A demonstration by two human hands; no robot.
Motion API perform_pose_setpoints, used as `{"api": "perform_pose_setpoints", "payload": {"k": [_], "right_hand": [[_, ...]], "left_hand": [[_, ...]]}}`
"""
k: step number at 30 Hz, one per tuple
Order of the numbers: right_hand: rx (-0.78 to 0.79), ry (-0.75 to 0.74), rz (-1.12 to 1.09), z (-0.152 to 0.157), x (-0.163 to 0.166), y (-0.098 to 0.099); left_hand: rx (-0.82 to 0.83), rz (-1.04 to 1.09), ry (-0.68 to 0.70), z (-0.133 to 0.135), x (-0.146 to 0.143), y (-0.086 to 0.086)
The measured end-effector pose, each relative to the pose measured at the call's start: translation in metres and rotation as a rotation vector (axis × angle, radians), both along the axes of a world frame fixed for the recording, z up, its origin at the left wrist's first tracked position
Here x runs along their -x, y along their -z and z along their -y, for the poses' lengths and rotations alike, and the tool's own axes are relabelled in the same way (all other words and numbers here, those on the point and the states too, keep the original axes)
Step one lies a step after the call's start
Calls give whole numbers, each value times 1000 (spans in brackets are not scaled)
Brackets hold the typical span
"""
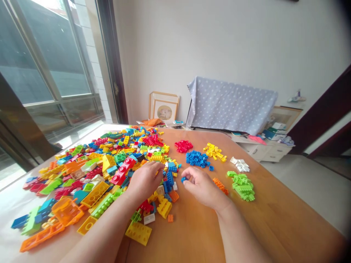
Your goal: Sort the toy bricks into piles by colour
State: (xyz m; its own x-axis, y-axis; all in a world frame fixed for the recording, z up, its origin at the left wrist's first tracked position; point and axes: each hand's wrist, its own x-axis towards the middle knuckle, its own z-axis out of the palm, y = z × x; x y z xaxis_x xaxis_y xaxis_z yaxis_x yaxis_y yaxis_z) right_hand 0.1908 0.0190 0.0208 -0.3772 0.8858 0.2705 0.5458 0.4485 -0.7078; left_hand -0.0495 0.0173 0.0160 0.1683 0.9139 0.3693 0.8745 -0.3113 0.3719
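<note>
A big mixed heap of coloured plastic bricks [104, 171] covers the left half of the wooden table [274, 219]. My left hand [145, 179] rests on the heap's right edge, fingers curled down among the bricks; what they grip is hidden. My right hand [201, 186] hovers just right of the heap and pinches a small blue brick [183, 179] between thumb and fingers. Sorted piles lie beyond it: red [183, 146], blue [196, 159], yellow [214, 151], white [240, 165], green [242, 185] and a short orange row [220, 185].
A large window [46, 73] runs along the left. Past the table's far edge stand a picture frame [163, 107], something under a dotted grey cloth [230, 104] and a low white cabinet [263, 148] with clutter. A dark door frame [323, 117] is at right.
</note>
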Motion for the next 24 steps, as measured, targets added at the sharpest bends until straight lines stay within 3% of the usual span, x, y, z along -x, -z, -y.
{"api": "perform_pose_setpoints", "payload": {"k": [3,7,10,14,18,24], "right_hand": [[12,68,-79,-14,-13,-4],[-3,300,-199,-49,-50,-10],[169,459,-213,-80,-79,-8],[259,627,-126,-110,-103,4],[353,682,-105,-126,-109,17],[429,649,-146,-136,-109,25]], "left_hand": [[12,-18,10,-1,0,1],[18,-24,3,-1,0,-1],[5,-16,4,0,1,-2],[-6,-15,4,0,2,-3],[-23,-1,3,-1,4,-3],[-33,2,-9,-2,4,-5]]}}
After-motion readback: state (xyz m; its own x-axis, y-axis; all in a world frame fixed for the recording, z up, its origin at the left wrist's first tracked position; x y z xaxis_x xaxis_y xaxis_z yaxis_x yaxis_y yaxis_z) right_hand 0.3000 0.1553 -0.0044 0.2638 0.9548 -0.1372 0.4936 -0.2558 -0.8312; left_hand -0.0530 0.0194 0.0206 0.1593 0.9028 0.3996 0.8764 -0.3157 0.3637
